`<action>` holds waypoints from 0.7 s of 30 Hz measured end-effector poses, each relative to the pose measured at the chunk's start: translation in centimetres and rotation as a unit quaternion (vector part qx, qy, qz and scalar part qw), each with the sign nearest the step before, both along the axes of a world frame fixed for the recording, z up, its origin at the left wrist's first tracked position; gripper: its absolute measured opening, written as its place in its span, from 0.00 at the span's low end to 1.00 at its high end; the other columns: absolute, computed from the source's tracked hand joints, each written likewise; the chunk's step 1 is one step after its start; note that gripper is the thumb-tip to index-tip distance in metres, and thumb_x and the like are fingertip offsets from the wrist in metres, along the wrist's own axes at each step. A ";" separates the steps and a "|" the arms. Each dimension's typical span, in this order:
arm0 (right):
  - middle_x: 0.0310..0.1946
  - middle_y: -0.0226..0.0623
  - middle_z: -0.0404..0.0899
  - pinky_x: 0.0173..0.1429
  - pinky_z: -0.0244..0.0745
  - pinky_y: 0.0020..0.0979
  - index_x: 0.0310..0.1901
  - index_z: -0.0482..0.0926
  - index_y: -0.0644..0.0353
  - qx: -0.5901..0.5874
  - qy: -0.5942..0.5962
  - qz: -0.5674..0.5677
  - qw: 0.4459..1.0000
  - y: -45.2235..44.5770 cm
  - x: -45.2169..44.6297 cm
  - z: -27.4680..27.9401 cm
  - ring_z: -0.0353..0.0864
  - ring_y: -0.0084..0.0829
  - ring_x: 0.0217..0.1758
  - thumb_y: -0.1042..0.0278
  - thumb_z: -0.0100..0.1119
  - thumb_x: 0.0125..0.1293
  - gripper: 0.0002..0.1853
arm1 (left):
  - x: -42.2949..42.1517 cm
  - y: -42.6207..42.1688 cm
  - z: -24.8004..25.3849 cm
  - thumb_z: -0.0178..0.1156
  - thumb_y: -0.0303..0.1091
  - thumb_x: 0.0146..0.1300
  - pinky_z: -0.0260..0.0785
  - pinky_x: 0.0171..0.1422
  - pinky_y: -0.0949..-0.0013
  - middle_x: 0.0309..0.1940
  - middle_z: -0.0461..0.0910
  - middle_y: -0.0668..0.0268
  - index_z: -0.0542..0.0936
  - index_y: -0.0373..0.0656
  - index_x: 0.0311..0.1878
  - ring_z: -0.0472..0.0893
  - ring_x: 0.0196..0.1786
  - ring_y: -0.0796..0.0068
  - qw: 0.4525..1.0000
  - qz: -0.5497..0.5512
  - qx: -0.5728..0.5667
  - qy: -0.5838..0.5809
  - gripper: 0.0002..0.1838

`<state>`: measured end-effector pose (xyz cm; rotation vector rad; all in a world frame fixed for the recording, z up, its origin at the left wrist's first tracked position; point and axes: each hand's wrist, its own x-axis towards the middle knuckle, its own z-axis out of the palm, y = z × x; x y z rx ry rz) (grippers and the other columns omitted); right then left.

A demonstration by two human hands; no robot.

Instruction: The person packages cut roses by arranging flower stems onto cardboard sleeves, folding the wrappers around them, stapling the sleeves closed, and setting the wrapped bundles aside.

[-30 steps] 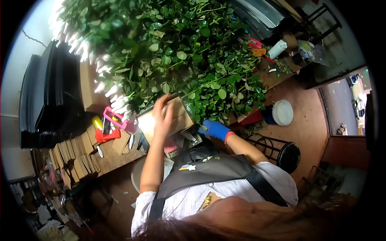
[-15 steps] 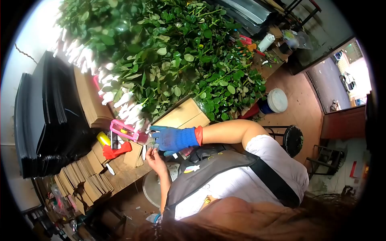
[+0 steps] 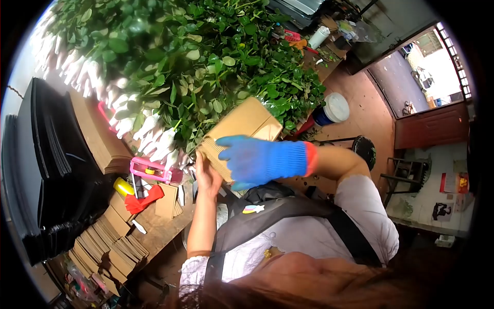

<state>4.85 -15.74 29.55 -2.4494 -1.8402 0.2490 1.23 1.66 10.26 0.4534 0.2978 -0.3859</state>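
Note:
My left hand [image 3: 207, 176] is bare, its fingers closed on the lower left edge of a brown corrugated cardboard piece [image 3: 249, 116]. My right hand [image 3: 252, 160], in a blue knitted glove with a red cuff, lies across the face of that cardboard. Its fingers are spread and slightly blurred, pointing left. The cardboard is tilted in front of my apron, beside the leaves. Beyond it, a large heap of leafy green stems [image 3: 206, 62] covers the work surface. White-wrapped heads [image 3: 154, 139] line the left side of the heap.
A pink tape dispenser [image 3: 154, 170], a red ribbon-like piece [image 3: 145, 200] and a yellow roll [image 3: 123, 186] lie left of my hands. Stacked cardboard pieces [image 3: 98, 242] and black sheets [image 3: 51, 175] stand farther left. A white-lidded bucket [image 3: 335, 109] and a stool [image 3: 364, 149] are on the right.
The cardboard has come up and nearer, and is now in my left hand. My gloved right hand has moved right and down, onto the cardboard. The head view has shifted.

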 end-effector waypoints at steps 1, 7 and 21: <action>0.32 0.38 0.84 0.68 0.70 0.50 0.30 0.87 0.56 0.148 -0.001 -0.024 0.989 -1.7 -0.4 0.4 0.80 0.39 0.46 0.53 0.64 0.62 0.14 | 0.4 -0.1 0.6 0.52 0.57 0.76 0.55 0.80 0.55 0.73 0.69 0.58 0.65 0.41 0.75 0.67 0.75 0.60 0.997 -0.008 -0.075 0.003 0.35; 0.57 0.43 0.79 0.69 0.72 0.37 0.62 0.74 0.61 0.578 0.267 -0.566 0.524 -13.1 -7.0 0.4 0.79 0.36 0.62 0.56 0.55 0.74 0.22 | -0.5 -2.2 8.7 0.59 0.47 0.68 0.50 0.83 0.55 0.76 0.63 0.56 0.56 0.37 0.79 0.61 0.79 0.59 0.968 -0.093 0.024 -0.231 0.42; 0.67 0.43 0.73 0.69 0.74 0.33 0.73 0.64 0.63 0.739 0.227 -0.443 0.454 -26.2 -25.4 2.4 0.77 0.31 0.66 0.58 0.40 0.83 0.25 | -11.3 -22.0 19.2 0.50 0.15 0.60 0.48 0.82 0.60 0.82 0.42 0.55 0.30 0.42 0.83 0.50 0.82 0.62 0.732 -0.181 0.187 -0.630 0.53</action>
